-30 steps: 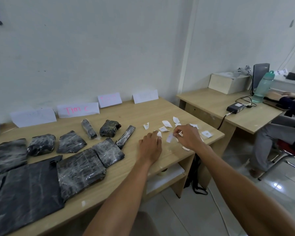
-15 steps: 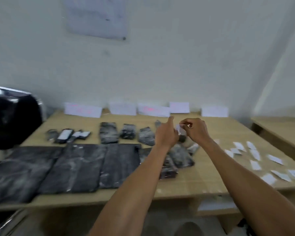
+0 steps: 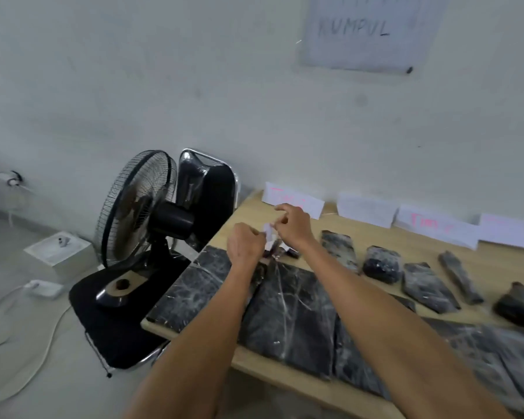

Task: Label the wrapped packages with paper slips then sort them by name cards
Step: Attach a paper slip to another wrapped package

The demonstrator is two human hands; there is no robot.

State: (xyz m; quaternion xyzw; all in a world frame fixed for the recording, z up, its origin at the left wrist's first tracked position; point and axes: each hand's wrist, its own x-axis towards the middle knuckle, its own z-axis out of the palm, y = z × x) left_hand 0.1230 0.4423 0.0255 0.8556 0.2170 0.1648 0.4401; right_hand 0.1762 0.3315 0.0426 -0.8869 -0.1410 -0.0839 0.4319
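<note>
1. Paper slip is pinched between left hand and right hand, roughly upright, over the table's left end.
2. Small wrapped package lies directly beneath the slip, equally near both hands.

Wall sheet: "KUMPUL". Third name card: pink "Tim", rest blurred. First name card: pink, unreadable.

Both your bare forearms reach forward, side by side and close together. Your left hand shows its back to you, with the fingers curled. Your right hand is just beyond it and slightly higher. The two hands meet at the fingertips and pinch a small paper slip between them. The right forefinger is lifted.
</note>
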